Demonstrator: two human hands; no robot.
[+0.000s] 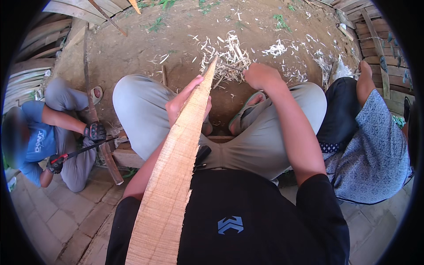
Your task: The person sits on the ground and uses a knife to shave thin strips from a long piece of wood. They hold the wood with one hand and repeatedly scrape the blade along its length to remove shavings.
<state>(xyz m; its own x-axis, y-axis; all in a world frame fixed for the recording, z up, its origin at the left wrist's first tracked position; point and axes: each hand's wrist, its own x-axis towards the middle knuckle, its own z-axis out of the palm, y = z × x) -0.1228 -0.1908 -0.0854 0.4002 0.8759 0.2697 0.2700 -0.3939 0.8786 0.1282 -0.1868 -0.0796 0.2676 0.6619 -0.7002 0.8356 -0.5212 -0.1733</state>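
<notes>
Pale tapering wooden slat (176, 172) rose from the lap, its tip over wood shavings (229, 55). Left hand (183, 99) gripped it midway; right hand (260, 75) was clenched beyond the knee, its contents hidden.

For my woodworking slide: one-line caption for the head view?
Seated person's left hand steadies a long tapered wooden slat while the right hand works near its tip, above wood shavings.

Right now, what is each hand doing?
Left hand: closed on the tapered wooden slab.
Right hand: closed in a fist; what it holds cannot be told.
</notes>
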